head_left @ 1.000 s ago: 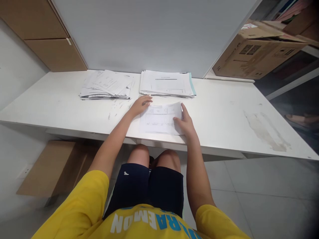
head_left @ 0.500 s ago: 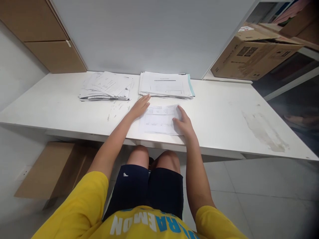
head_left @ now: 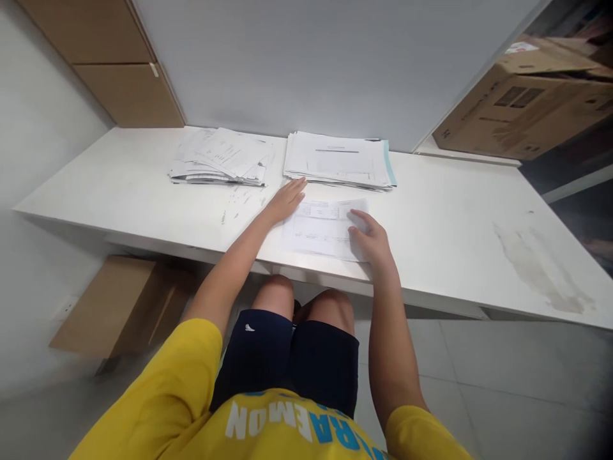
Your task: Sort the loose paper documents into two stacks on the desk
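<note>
A printed paper sheet (head_left: 318, 233) lies flat on the white desk in front of me, close to the desk's front edge. My left hand (head_left: 287, 199) rests along the sheet's upper left side, fingers stretched out, their tips near the front of a paper stack. On the sheet's right side lies my right hand (head_left: 371, 237), thumb and fingers apart, touching the paper. Behind the sheet stands a thick stack of papers (head_left: 340, 160) with a light blue strip on its right edge. A messier pile of papers (head_left: 223, 154) sits further left.
The white desk (head_left: 445, 236) has a grey smear at its right end. A cardboard box (head_left: 522, 108) stands at the back right. Brown cabinet panels (head_left: 119, 89) rise at the back left. Another cardboard box (head_left: 105, 303) is under the desk on the left.
The camera view has turned slightly, so the desk and papers appear shifted to the right. The right hand's fingers have shifted slightly on the sheet; the left hand stays at its left side.
</note>
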`<state>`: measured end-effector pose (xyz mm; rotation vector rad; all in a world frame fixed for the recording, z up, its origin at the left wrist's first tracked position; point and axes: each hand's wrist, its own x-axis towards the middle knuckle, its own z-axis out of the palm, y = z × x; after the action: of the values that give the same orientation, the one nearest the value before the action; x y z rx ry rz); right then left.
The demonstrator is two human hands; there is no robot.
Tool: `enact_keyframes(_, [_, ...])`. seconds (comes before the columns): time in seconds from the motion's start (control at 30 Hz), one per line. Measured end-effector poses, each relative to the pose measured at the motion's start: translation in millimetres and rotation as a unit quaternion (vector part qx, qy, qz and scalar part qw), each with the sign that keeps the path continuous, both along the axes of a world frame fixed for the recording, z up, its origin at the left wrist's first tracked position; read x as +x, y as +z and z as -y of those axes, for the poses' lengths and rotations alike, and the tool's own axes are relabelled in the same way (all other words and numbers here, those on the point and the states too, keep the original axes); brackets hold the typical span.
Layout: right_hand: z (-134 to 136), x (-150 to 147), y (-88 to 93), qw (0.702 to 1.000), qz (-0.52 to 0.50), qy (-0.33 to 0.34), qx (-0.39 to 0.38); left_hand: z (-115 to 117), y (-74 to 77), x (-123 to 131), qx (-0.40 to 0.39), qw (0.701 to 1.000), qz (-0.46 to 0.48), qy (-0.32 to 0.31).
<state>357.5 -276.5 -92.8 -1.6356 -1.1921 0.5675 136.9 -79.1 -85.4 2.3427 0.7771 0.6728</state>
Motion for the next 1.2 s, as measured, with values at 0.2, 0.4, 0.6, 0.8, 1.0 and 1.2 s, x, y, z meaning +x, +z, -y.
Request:
enact_keyframes(0.2, [2.7,-2.1,1.5,0.999,0.025,-0.021,0.011,6.9,5.0,-0.7,0.002,1.0,-0.019,-0.007])
enact_keyframes(0.4, [3.8,-0.4,2.3,0.998,0.046,-0.046,0.007,15.9,15.5,-0.5,0.023,0.995,-0.095,0.011])
enact_keyframes(0.6, [5.3,-1.9,7.4,0.997,0.057,-0.047,-0.021,15.5,12.7,1.3,0.043,0.994,-0.101,0.011])
enact_keyframes(0.8, [3.5,-1.7,5.9,0.996,0.071,-0.046,-0.041,12.4,9.9,2.3,0.051,0.993,-0.109,0.015])
enact_keyframes(1.0, [4.0,-0.3,3.6,0.994,0.092,-0.047,-0.039,14.9,10.3,2.7,0.095,0.99,-0.106,0.017])
enact_keyframes(1.2, [4.2,-2.0,4.0,0.996,0.062,-0.054,-0.047,17.4,9.3,4.2,0.11,0.986,-0.121,0.02])
